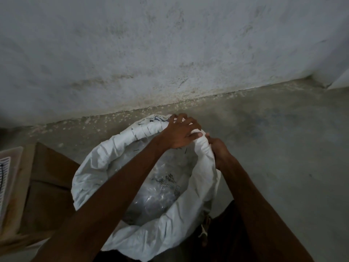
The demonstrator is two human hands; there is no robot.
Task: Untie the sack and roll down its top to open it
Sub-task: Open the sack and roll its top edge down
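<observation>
Both hands clamped on the far rim of the white woven plastic sack [151, 231], top rolled down, mouth open.
Brown cardboard box [47, 188] sits touching the sack's left side on the grey concrete floor [283, 148]. Left hand [181, 133] closed over the rolled rim roll, fingers curled on top; right hand [220, 150] pinching the rim fabric just beside it. Inside: clear crumpled plastic liner [160, 186]; contents underneath can't be made out.

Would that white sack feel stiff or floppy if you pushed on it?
Probably floppy: the sack has a creased, sagging rolled rim, bunching where the left hand and right hand grip it. It likely won't tip easily, sitting wide on the floor.
</observation>
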